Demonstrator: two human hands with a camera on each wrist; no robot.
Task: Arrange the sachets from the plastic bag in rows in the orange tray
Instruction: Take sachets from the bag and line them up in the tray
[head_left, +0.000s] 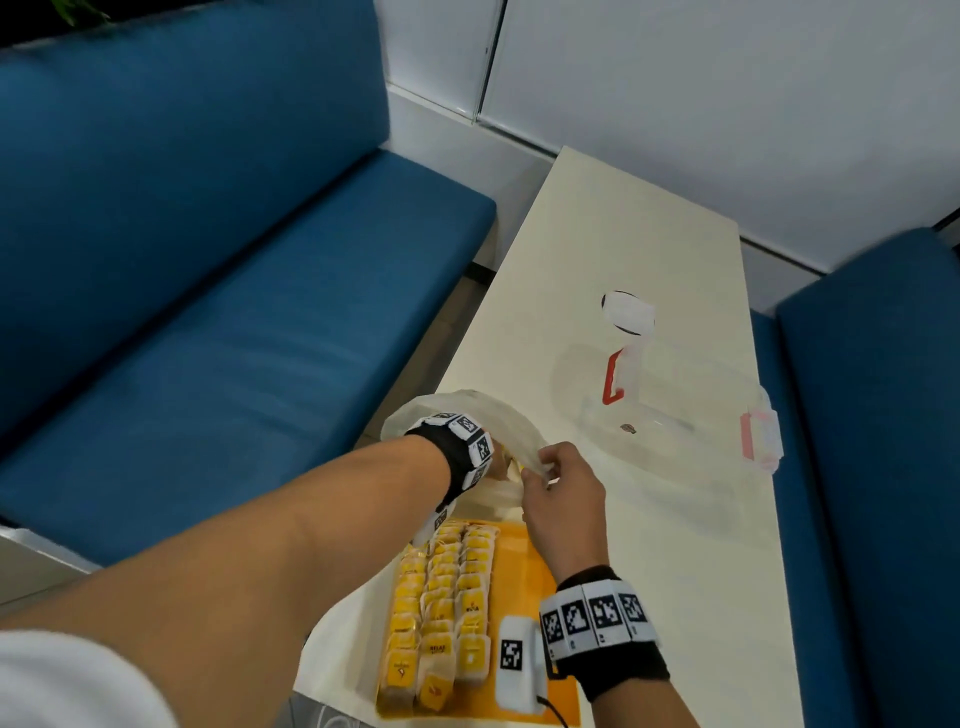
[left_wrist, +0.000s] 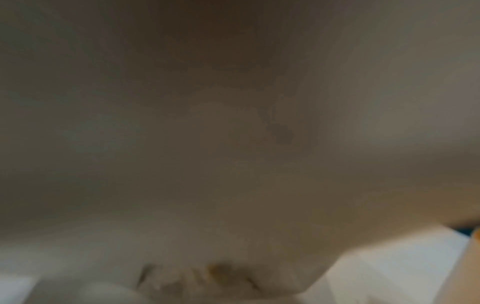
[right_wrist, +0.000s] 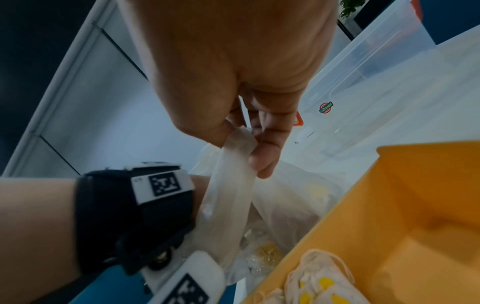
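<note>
A translucent plastic bag (head_left: 467, 410) sits on the table just beyond the orange tray (head_left: 524, 561). My left hand (head_left: 498, 465) reaches into the bag's mouth; its fingers are hidden by the film. The left wrist view shows only the blurred bag (left_wrist: 233, 144) from inside. My right hand (head_left: 550, 467) pinches the bag's rim and holds it up, and the right wrist view shows its fingers (right_wrist: 262, 164) on a strip of the bag (right_wrist: 231, 185). Yellow-and-white sachets (head_left: 441, 608) lie in three rows along the tray's left side, and the tray (right_wrist: 415, 195) is bare on its right.
A clear plastic box (head_left: 675, 415) with a red latch (head_left: 613, 376) stands on the white table (head_left: 623, 234) beyond the bag. Blue bench seats flank the table on the left (head_left: 208, 312) and right (head_left: 883, 467). The tray is close to the table's near edge.
</note>
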